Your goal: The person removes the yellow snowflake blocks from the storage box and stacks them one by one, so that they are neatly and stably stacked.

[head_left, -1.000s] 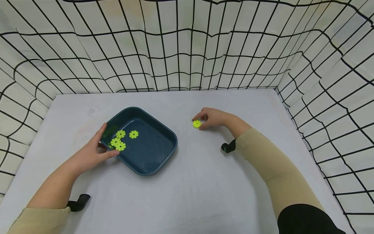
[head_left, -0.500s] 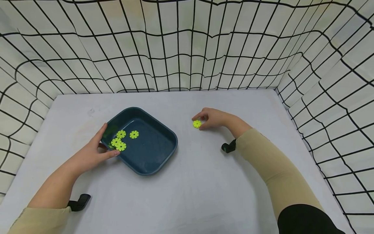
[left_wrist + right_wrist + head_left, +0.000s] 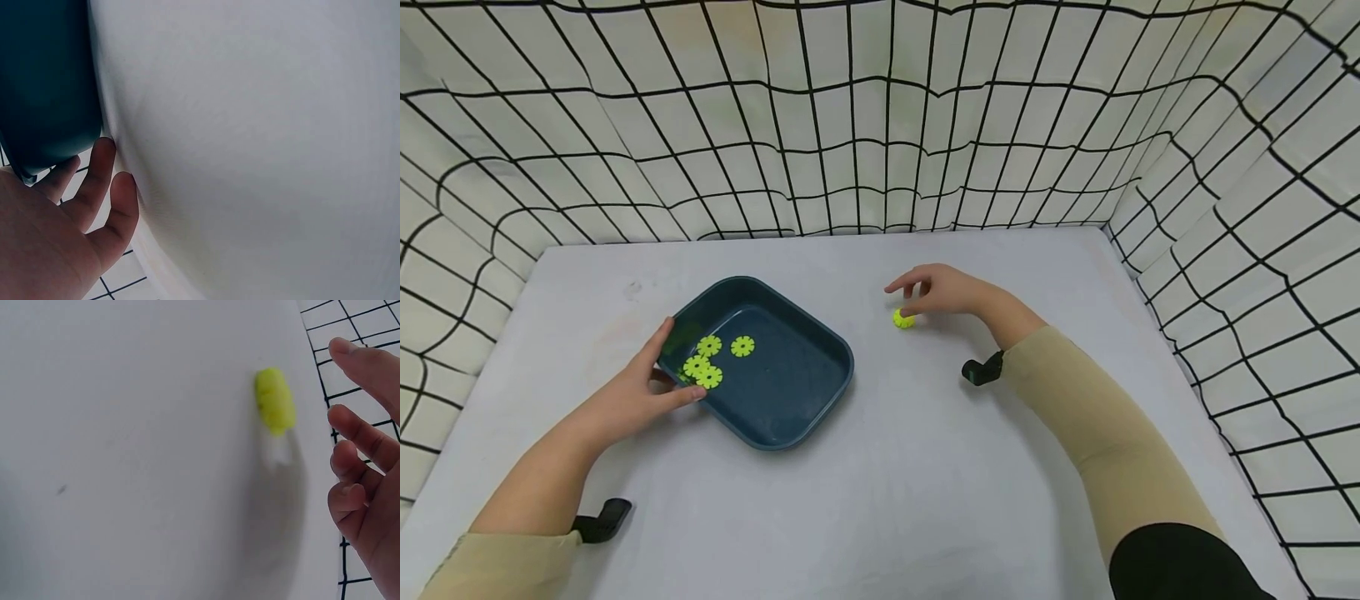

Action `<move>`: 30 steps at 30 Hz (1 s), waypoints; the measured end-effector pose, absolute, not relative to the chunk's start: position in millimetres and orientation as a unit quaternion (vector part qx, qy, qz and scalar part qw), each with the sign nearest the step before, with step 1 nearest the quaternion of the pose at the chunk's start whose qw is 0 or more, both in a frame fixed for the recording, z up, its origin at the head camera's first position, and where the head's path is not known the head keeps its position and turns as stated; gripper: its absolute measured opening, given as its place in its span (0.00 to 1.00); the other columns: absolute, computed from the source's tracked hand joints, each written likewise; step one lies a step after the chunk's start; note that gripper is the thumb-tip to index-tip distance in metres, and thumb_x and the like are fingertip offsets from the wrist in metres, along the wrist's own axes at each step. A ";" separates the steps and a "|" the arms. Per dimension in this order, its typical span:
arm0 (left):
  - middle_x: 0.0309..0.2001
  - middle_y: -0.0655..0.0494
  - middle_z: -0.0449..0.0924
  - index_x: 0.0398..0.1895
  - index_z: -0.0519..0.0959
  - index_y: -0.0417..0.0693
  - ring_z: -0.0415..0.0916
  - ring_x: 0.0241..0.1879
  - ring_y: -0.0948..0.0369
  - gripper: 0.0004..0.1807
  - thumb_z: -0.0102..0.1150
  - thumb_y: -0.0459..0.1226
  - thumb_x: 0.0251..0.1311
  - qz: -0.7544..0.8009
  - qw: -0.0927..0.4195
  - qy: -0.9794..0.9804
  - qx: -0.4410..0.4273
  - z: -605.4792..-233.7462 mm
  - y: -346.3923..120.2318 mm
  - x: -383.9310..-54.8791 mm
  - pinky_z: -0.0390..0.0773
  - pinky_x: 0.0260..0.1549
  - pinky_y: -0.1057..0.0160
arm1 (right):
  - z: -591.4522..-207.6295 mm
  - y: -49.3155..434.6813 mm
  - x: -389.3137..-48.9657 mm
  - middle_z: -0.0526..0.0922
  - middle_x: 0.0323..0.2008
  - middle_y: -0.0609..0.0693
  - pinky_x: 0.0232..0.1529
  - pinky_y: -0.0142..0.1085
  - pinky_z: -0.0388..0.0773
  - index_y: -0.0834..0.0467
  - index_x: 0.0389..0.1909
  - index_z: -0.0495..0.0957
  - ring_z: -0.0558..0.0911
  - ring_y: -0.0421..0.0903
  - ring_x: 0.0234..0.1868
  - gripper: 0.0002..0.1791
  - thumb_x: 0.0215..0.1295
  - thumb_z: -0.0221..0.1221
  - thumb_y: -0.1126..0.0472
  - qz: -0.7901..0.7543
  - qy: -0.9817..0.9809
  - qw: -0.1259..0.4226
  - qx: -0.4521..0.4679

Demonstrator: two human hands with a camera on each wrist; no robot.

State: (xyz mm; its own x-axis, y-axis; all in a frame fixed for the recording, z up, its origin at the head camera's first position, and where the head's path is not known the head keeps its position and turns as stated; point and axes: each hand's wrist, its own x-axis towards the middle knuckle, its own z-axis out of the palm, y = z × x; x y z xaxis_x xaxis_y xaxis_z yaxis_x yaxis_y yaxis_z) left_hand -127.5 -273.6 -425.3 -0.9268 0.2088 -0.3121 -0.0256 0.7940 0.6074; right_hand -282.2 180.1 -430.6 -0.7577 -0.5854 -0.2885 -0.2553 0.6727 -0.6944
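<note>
In the head view, a dark blue tray [image 3: 782, 367] lies at an angle on the white table. Several yellow-green notched snowflake discs [image 3: 742, 346] are inside it, mostly bunched near its left corner. My left hand [image 3: 628, 400] holds that corner, thumb on the near rim and index finger on the far side; in the left wrist view other fingers [image 3: 100, 169] bend below the tray's outer wall. Another yellow-green notched piece [image 3: 275, 401], thicker from the side, is on the table. My right hand [image 3: 947, 292] hovers just above it, fingers apart, holding nothing.
Black wire grid panels [image 3: 865, 125] backed with white sheeting enclose the back and both sides of the table [image 3: 880, 500]. A black wrist device [image 3: 602, 521] sits on the left forearm and another [image 3: 982, 369] on the right.
My right hand has lifted slightly away from the yellow-green piece, its index finger now straighter; the piece stays on the table. The left hand and tray have not visibly moved.
</note>
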 end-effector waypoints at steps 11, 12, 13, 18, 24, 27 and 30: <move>0.62 0.28 0.60 0.78 0.22 0.54 0.70 0.52 0.41 0.64 0.64 0.56 0.61 0.318 0.185 0.929 0.050 -426.6 -275.1 -128.0 0.74 0.45 0.44 | -405.4 144.3 -282.9 0.78 0.52 0.53 0.44 0.41 0.76 0.48 0.62 0.79 0.79 0.46 0.45 0.26 0.63 0.67 0.50 -0.352 0.853 0.266 -0.279; 0.62 0.29 0.60 0.78 0.22 0.54 0.70 0.52 0.41 0.64 0.64 0.56 0.61 0.317 0.185 0.929 0.049 -426.4 -275.0 -127.8 0.74 0.45 0.44 | -402.5 139.8 -282.8 0.78 0.53 0.54 0.43 0.41 0.76 0.47 0.61 0.79 0.79 0.46 0.44 0.25 0.62 0.67 0.50 -0.357 0.849 0.267 -0.282; 0.62 0.29 0.61 0.78 0.22 0.55 0.70 0.52 0.41 0.64 0.64 0.56 0.61 0.318 0.185 0.929 0.049 -426.1 -274.8 -127.7 0.74 0.45 0.44 | -399.7 135.0 -282.6 0.78 0.53 0.55 0.43 0.41 0.77 0.46 0.60 0.80 0.80 0.47 0.44 0.24 0.62 0.68 0.50 -0.361 0.846 0.267 -0.286; 0.61 0.29 0.62 0.78 0.22 0.54 0.70 0.52 0.41 0.63 0.64 0.56 0.61 0.318 0.186 0.929 0.047 -425.0 -274.4 -126.5 0.74 0.45 0.44 | -388.1 106.5 -281.7 0.78 0.51 0.52 0.41 0.42 0.79 0.41 0.57 0.81 0.81 0.49 0.44 0.21 0.61 0.69 0.51 -0.373 0.831 0.275 -0.306; 0.60 0.30 0.63 0.78 0.22 0.56 0.69 0.52 0.42 0.63 0.63 0.56 0.61 0.318 0.189 0.928 0.045 -425.0 -275.5 -126.2 0.74 0.45 0.45 | -374.8 65.7 -277.1 0.78 0.48 0.49 0.42 0.44 0.81 0.44 0.58 0.80 0.82 0.54 0.46 0.23 0.61 0.69 0.53 -0.373 0.812 0.296 -0.337; 0.60 0.31 0.63 0.78 0.22 0.57 0.69 0.53 0.42 0.63 0.63 0.56 0.62 0.321 0.192 0.926 0.048 -424.7 -276.8 -126.8 0.73 0.46 0.44 | -369.0 45.9 -274.3 0.77 0.48 0.50 0.43 0.45 0.80 0.46 0.59 0.80 0.83 0.54 0.46 0.23 0.62 0.68 0.54 -0.374 0.800 0.310 -0.353; 0.63 0.30 0.61 0.78 0.21 0.58 0.68 0.54 0.41 0.63 0.62 0.56 0.62 0.324 0.195 0.924 0.048 -424.3 -277.3 -127.0 0.72 0.47 0.42 | -365.3 26.4 -271.3 0.78 0.46 0.50 0.43 0.47 0.80 0.47 0.60 0.79 0.83 0.55 0.46 0.22 0.64 0.67 0.56 -0.372 0.789 0.317 -0.373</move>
